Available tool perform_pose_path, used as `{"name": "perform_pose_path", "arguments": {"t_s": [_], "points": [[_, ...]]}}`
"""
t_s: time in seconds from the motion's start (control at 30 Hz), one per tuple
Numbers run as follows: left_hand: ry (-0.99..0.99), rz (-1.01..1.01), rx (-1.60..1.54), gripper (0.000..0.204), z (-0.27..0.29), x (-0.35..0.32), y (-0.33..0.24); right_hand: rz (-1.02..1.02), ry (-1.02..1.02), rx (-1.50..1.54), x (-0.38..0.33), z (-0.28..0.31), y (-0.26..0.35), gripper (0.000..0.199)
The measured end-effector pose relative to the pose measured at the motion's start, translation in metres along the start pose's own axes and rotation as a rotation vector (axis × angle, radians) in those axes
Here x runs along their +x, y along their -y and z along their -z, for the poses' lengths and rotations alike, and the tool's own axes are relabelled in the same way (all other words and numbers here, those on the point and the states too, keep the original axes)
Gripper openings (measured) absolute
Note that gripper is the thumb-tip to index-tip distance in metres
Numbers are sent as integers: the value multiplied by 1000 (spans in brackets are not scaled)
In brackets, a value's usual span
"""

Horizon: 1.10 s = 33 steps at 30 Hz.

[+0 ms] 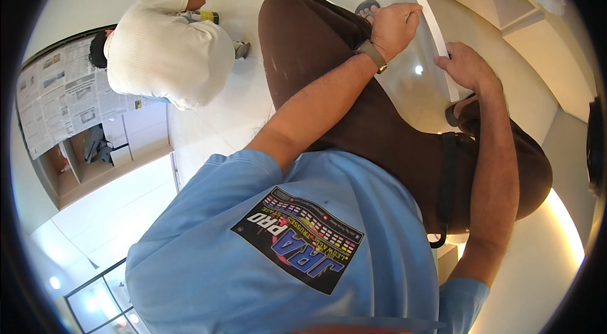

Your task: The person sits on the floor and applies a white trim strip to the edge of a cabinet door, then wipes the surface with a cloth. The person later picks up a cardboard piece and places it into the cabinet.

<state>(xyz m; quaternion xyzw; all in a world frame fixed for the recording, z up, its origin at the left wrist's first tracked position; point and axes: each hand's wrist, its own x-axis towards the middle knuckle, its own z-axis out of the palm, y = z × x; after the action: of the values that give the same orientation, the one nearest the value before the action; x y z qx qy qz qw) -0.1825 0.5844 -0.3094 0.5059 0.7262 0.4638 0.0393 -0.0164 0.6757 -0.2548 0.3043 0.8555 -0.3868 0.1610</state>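
A long white panel (432, 29) stands on edge between my two hands, running from the top of the view down toward my lap. My left hand (393, 29), with a watch on its wrist, is closed at the panel's left face. Its fingertips press together, and what they hold, if anything, is hidden. My right hand (469, 67) is at the panel's near end, thumb on one side, fingers curled round the edge and partly hidden. Beneath my arms are my legs in brown trousers (303, 56), knees spread wide.
Left of me another person in a white shirt (167, 49) crouches beside a yellow-and-black object (208, 17). Newspaper (69, 91) covers a surface above an open cabinet (69, 173). Pale wooden shelving (487, 2) stands close on the right, over a glossy tiled floor (237, 100).
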Motion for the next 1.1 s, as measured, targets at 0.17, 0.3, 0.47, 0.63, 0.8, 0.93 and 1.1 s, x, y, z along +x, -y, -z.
{"name": "perform_pose_path", "arguments": {"t_s": [0.17,0.3,0.47,0.63,0.8,0.93,1.1], "points": [[-42,127,-72,18,0,11,7,-22,10,7,-3,1,3,40],[-3,87,-3,18,-1,7,8,-1,-4,21,-4,1,4,40],[-29,105,-1,17,-2,14,12,-12,36,-25,0,2,4,40],[-78,149,-43,15,0,34,21,-25,5,-8,-1,-1,2,41],[-99,163,14,15,0,45,30,-11,2,22,0,-3,0,38],[-133,150,31,16,0,61,40,-3,-6,14,0,-2,2,39],[-129,135,37,16,3,73,49,-6,6,-12,-2,0,4,42]]}}
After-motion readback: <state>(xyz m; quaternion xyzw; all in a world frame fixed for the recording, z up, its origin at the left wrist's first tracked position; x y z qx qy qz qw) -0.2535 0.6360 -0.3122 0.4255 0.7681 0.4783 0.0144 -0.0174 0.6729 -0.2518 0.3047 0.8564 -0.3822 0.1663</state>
